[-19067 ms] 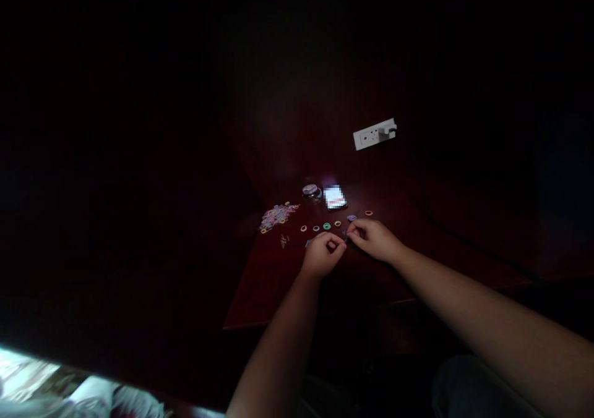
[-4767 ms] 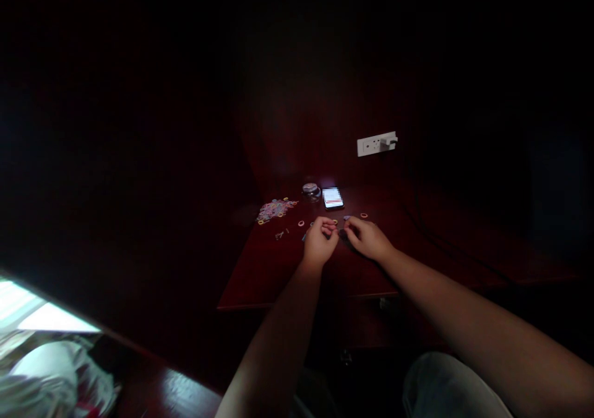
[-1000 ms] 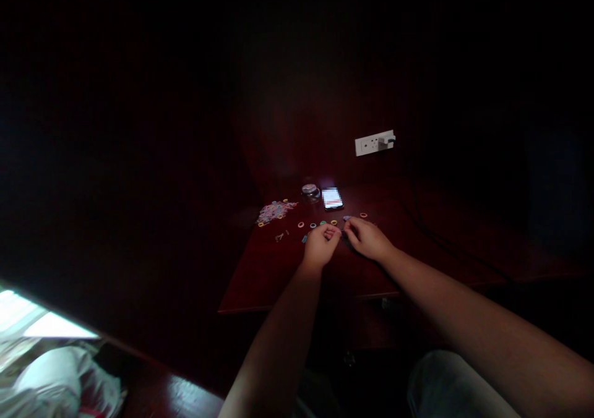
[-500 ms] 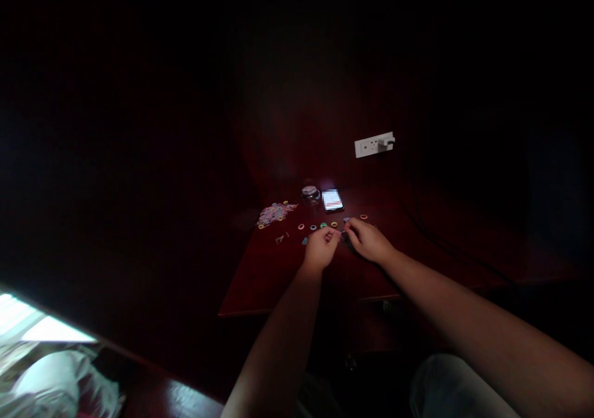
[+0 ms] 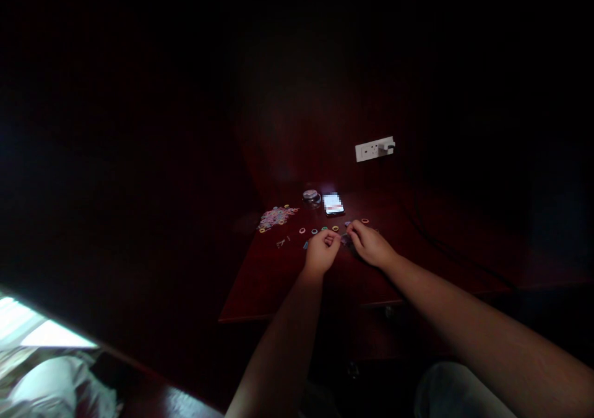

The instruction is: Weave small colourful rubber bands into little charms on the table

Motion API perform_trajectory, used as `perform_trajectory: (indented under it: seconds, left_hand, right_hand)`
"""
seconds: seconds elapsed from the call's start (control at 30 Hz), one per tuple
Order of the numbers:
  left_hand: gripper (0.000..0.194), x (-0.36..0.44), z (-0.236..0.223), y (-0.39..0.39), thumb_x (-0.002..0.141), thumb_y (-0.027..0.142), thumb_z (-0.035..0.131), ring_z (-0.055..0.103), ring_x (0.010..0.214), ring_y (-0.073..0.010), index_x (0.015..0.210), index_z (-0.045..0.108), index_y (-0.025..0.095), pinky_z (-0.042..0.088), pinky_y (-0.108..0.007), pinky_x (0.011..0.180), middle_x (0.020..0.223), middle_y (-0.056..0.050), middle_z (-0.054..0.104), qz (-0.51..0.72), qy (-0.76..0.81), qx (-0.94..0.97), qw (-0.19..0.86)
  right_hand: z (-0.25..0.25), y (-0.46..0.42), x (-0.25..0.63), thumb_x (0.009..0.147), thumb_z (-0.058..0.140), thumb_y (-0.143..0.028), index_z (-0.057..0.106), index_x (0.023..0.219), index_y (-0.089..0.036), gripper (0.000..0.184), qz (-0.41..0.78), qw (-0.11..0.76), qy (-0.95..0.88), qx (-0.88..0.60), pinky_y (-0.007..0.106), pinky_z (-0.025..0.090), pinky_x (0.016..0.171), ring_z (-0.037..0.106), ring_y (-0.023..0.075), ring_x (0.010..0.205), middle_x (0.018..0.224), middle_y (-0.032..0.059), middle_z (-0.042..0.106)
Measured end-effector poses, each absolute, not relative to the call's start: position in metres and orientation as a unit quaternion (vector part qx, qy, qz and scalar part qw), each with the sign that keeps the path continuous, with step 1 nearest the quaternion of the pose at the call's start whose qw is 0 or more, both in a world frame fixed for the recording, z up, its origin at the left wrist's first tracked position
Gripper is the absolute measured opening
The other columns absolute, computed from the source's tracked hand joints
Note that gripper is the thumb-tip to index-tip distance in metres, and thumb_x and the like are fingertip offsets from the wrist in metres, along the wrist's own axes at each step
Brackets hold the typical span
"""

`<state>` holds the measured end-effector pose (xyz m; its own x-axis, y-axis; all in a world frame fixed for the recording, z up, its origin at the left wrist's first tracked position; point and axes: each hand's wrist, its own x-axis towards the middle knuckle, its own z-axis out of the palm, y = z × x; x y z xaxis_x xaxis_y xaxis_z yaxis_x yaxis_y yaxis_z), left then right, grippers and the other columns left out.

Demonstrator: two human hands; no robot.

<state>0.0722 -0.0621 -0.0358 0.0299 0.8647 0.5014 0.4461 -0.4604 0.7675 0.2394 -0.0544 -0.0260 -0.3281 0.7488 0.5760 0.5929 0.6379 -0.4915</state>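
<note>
small coloured rings [image 5: 335,228] lie in a loose row, near a low multicoloured heap [image 5: 278,217].

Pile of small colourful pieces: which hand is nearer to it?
Left. The left hand is right of the pile, toward the person; the right hand is farther right, past the left one.
</note>
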Motion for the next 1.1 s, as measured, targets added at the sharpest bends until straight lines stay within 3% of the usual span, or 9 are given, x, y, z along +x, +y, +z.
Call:
perform_trajectory:
  seconds: [0.1, 0.2, 0.37, 0.57, 1.1]
  left_hand:
    - [0.011, 0.0720, -0.0362, -0.0616, 0.080, 0.023, 0.057, 0.056, 0.064, -0.0100, 0.076, 0.064, 0.016, 0.045, -0.021, 0.064, 0.071, -0.001, 0.064, 0.510, 0.474, 0.686, 0.210]
    - [0.011, 0.0718, -0.0374, -0.0612, 0.080, 0.023, 0.057, 0.056, 0.064, -0.0100, 0.076, 0.064, 0.016, 0.045, -0.021, 0.063, 0.071, -0.001, 0.064, 0.507, 0.467, 0.690, 0.220]
    - [0.012, 0.0718, -0.0378, -0.0614, 0.081, 0.025, 0.058, 0.055, 0.063, -0.0103, 0.075, 0.064, 0.016, 0.044, -0.021, 0.063, 0.069, 0.000, 0.063, 0.502, 0.462, 0.696, 0.224]
    - [0.010, 0.0720, -0.0370, -0.0614, 0.080, 0.023, 0.058, 0.055, 0.064, -0.0104, 0.076, 0.064, 0.016, 0.045, -0.022, 0.065, 0.069, -0.001, 0.063, 0.502, 0.459, 0.699, 0.219]
    - [0.013, 0.0714, -0.0385, -0.0606, 0.081, 0.025, 0.058, 0.055, 0.064, -0.0100, 0.076, 0.064, 0.015, 0.045, -0.022, 0.064, 0.070, -0.001, 0.063, 0.510, 0.460, 0.693, 0.220]
  right_hand:
    - [-0.0268, -0.0552, 0.2398, 0.088, 0.046, -0.022, 0.050, 0.094, -0.021, 0.007, 0.089, 0.404, -0.819, -0.397, 0.027, 0.041, 0.069, 0.060, 0.0172, 0.074, 0.082, 0.0030, 0.063]
    - [-0.0279, -0.0551, 0.2392, 0.085, 0.051, -0.023, 0.052, 0.102, -0.021, 0.017, 0.084, 0.397, -0.831, -0.379, 0.028, 0.044, 0.070, 0.060, 0.0175, 0.072, 0.080, 0.0023, 0.062]
    - [-0.0287, -0.0536, 0.2385, 0.086, 0.050, -0.019, 0.053, 0.116, -0.022, 0.030, 0.072, 0.420, -0.831, -0.358, 0.032, 0.046, 0.082, 0.063, 0.0205, 0.093, 0.104, 0.0077, 0.066]
    - [-0.0299, -0.0509, 0.2395, 0.088, 0.047, -0.020, 0.059, 0.088, -0.021, 0.012, 0.054, 0.404, -0.840, -0.358, 0.031, 0.047, 0.077, 0.062, 0.0201, 0.085, 0.090, 0.0069, 0.066]
    - [-0.0288, -0.0477, 0.2429, 0.086, 0.048, -0.019, 0.056, 0.081, -0.020, 0.010, 0.077, 0.443, -0.812, -0.372, 0.028, 0.043, 0.069, 0.058, 0.0176, 0.072, 0.080, 0.0043, 0.064]
